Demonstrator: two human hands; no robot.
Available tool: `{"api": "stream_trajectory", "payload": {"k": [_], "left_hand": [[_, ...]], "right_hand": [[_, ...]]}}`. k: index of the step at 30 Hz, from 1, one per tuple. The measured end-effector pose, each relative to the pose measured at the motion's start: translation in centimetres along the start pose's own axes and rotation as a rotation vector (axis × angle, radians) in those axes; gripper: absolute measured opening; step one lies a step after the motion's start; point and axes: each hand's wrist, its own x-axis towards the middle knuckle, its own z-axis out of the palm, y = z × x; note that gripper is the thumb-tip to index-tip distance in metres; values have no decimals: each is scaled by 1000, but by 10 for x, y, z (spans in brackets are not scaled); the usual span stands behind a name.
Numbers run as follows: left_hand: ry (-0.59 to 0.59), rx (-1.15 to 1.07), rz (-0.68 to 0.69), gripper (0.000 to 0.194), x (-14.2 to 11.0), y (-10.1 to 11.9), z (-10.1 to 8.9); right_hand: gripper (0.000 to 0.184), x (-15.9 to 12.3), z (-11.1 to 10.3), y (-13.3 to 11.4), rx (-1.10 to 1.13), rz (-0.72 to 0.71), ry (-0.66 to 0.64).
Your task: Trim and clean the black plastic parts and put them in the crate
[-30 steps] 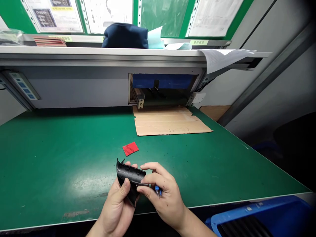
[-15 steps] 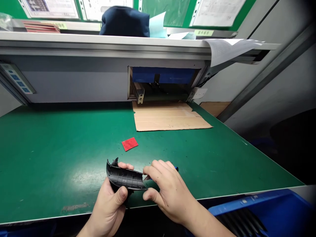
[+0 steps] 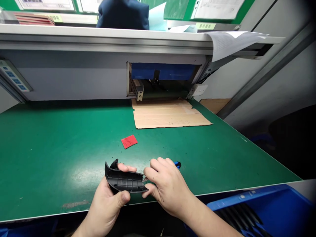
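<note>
My left hand [image 3: 106, 204] is closed around a curved black plastic shell [image 3: 127, 180] with a ribbed hollow inside, held above the front edge of the bench. Its thumb presses the near side and its fingertips show over the far rim. My right hand [image 3: 165, 187] is wrapped around a knife whose blue and black handle end [image 3: 177, 164] sticks out behind the knuckles. The short blade [image 3: 144, 179] meets the shell's right end, where the right thumb also rests. Most of the knife's handle is hidden in the fist.
On the green bench [image 3: 61, 144] lie a red card [image 3: 129, 141], small dark scraps and a cardboard sheet [image 3: 170, 117] below a wall opening. A blue bin [image 3: 283, 204] with several black parts stands at lower right. A shelf [image 3: 98, 38] spans the back.
The right thumb has come up against the shell's right end. The shell has tilted slightly, and more of the knife's handle end shows. My view has shifted a little downward.
</note>
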Motion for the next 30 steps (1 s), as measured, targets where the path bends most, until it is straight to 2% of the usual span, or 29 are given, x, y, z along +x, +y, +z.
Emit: {"api": "stream_trajectory", "payload": {"k": [9,13,15,18,20,21,23,26,30], "left_hand": [[-83,36,-15,40,1,4,-5],[-113,63,-25,38,2,6,-5],[-125,59,-27,39,2,6,-4],[-151,34,-23,40,1,4,-1],[-156,4,-23,40,1,3,2],[-149,-12,-24,40,2,3,4],[-120,-40,-25,41,2,3,7],[-70,-70,-26,41,3,3,9],[-44,-94,-32,41,3,5,9]], "right_hand": [[75,-3,4,0,102,-22,2],[70,-4,7,2,234,-25,-43],[69,-5,7,7,413,-36,-129],[66,-5,2,19,792,-21,-371],[65,-5,-5,26,1010,26,-472],[65,-4,-8,28,1082,56,-462],[63,-4,-13,29,1116,133,-327],[55,-5,-16,21,957,199,-83],[44,-10,-12,9,819,153,16]]}}
